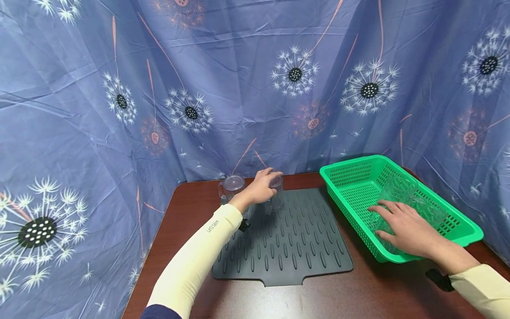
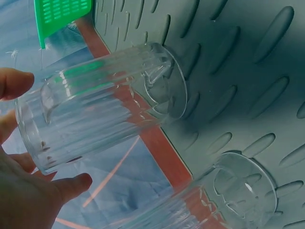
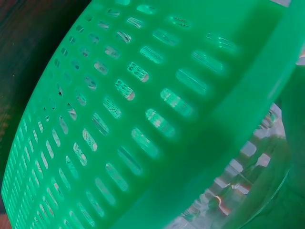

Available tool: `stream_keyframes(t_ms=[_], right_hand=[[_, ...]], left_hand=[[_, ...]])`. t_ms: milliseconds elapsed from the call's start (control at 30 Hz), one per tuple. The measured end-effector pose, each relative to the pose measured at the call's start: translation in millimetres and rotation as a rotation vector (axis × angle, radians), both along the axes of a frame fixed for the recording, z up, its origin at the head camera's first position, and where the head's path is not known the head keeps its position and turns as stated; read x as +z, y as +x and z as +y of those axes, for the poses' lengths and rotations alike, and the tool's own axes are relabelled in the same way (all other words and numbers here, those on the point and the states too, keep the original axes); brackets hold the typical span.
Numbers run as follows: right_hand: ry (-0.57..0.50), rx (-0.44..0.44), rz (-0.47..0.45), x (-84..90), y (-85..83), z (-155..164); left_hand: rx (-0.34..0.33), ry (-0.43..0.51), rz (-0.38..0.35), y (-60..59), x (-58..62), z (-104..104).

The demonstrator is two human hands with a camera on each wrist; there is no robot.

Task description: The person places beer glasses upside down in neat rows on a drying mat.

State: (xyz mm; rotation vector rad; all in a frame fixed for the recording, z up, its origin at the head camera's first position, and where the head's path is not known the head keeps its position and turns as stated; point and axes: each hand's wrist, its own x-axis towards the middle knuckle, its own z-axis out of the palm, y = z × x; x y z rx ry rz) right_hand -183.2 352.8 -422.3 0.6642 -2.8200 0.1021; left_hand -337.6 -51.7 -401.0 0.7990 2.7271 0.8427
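Our left hand (image 1: 260,188) wraps its grip round a clear ribbed plastic tumbler (image 2: 95,112), fingers and thumb curled on its wall while it stands mouth-down on the dark grey ridged rubber mat (image 1: 287,239), probably so it can drain. Just beside that grip stands a second clear tumbler (image 1: 232,186), also inverted. Our right hand (image 1: 406,228) reaches into the green slotted plastic basket (image 1: 464,230) on the brown surface (image 1: 187,208), fingers spread over clear cups (image 1: 398,188) lying there; whether they clamp one we cannot tell, since the basket wall fills the right wrist view.
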Motion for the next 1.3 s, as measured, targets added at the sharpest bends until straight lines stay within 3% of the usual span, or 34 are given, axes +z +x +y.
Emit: stream_keyframes(t_ms=[200,433,667,867,1300], right_hand=[[0.010,-0.010,-0.022,1.3,-0.8,-2.3],[-0.010,-0.001,-0.166,6.3,-0.1,-0.3],[-0.065,0.027,-0.276,13.4,-4.1,5.6],[-0.115,0.035,-0.315,18.4,-6.6,7.1],[-0.172,0.051,-0.327,24.9,-5.5,14.5]], left_hand=[[0.029,0.005,0.035,4.7,-2.9,-1.8],[0.059,0.055,0.099,17.6,-9.2,-9.5],[0.083,0.058,0.205,35.7,-1.2,-18.6],[0.078,0.066,0.252,55.6,3.3,-30.2],[0.038,0.036,0.234,93.8,-8.8,-44.2]])
